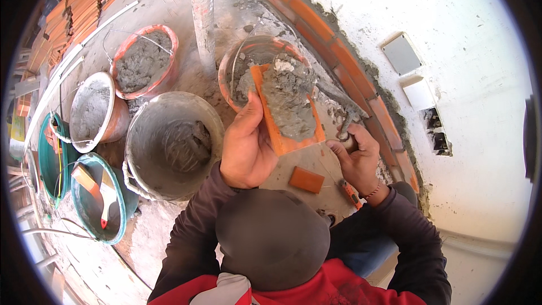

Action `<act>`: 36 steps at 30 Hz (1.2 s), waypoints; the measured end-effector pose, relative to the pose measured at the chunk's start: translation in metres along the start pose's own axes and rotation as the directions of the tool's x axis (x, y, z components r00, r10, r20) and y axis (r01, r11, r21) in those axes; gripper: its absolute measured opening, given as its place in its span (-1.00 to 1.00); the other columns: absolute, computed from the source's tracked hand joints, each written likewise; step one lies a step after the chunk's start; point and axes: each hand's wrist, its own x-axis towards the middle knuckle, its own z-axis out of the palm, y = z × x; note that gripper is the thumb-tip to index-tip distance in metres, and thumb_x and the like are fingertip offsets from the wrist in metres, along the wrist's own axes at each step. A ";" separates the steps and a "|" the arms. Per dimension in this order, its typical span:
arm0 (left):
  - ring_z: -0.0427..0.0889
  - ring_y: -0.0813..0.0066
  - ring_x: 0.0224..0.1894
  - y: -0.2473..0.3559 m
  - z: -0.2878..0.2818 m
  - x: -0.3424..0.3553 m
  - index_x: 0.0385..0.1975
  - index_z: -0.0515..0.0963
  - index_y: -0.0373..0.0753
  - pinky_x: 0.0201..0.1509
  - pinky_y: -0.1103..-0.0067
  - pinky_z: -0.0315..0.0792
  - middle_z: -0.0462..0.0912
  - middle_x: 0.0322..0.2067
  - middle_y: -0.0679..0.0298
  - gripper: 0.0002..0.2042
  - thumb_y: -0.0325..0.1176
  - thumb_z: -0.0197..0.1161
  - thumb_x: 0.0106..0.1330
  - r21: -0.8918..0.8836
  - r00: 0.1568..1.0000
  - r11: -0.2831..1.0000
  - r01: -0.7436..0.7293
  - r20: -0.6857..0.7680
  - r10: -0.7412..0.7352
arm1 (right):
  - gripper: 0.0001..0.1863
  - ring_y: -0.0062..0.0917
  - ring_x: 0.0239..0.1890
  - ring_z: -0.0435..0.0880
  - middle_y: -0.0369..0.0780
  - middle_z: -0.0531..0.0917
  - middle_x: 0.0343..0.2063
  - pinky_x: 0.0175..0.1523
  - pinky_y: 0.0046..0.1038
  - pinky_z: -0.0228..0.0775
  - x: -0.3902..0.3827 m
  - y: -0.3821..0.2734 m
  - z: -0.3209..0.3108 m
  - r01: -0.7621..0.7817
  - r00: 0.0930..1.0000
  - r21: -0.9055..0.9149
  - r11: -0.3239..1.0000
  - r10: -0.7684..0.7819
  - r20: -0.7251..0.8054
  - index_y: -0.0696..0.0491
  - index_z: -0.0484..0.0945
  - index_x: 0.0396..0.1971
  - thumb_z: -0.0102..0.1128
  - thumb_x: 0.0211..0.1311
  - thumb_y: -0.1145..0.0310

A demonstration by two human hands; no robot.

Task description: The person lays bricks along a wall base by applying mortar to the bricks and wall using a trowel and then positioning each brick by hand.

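My left hand [248,149] grips an orange brick tile [287,146] by its left edge and lower corner, thumb on top. A thick heap of grey mortar [289,99] covers most of the tile's upper face. My right hand [360,157] is closed round the end of a mortar-caked trowel [345,100], to the right of the tile. The mortar partly hides its blade. Beyond the tile stands an orange-rimmed bucket [227,70] with mortar in it, partly covered by the tile.
At left stand a large grey bucket [135,141], an orange bucket [175,45], a white-rimmed bucket [110,82] and green buckets [121,214], one holding brushes. A post [202,11] rises beyond. Brick facing [350,68] lines the white wall. A loose tile [306,179] lies below my hands.
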 end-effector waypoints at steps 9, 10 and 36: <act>0.41 0.30 0.22 0.008 0.010 -0.003 0.28 0.14 -0.27 0.32 0.30 0.31 0.38 0.18 0.14 -0.50 -0.04 -0.31 0.52 0.013 0.999 0.999 0.045 0.024 -0.045 | -0.72 -0.63 -0.44 0.57 -0.18 0.63 -0.30 -0.46 -0.64 0.37 -0.007 0.003 0.012 0.087 0.996 0.134 0.987 -0.085 -0.023 0.18 0.57 -0.18 0.35 0.06 0.58; 0.41 0.30 0.22 0.009 0.011 -0.003 0.28 0.13 -0.26 0.32 0.30 0.32 0.38 0.18 0.14 -0.50 -0.04 -0.31 0.52 0.007 0.998 0.998 0.056 0.037 -0.057 | -0.73 -0.63 -0.44 0.57 -0.18 0.63 -0.30 -0.47 -0.64 0.36 -0.009 0.003 0.013 0.051 0.999 0.136 0.989 -0.052 0.000 0.18 0.58 -0.20 0.36 0.06 0.57; 0.38 0.11 0.23 0.047 -0.011 -0.004 0.28 0.19 -0.20 0.31 0.01 0.21 0.37 0.20 0.10 -0.55 -0.14 -0.18 0.49 -0.034 0.999 0.999 0.037 0.024 -0.036 | -0.82 -0.69 -0.59 0.47 -0.32 0.53 -0.62 -0.46 -0.62 0.29 0.025 -0.001 -0.034 -0.292 0.907 0.521 0.802 0.059 0.417 0.21 0.54 -0.40 0.14 0.30 0.38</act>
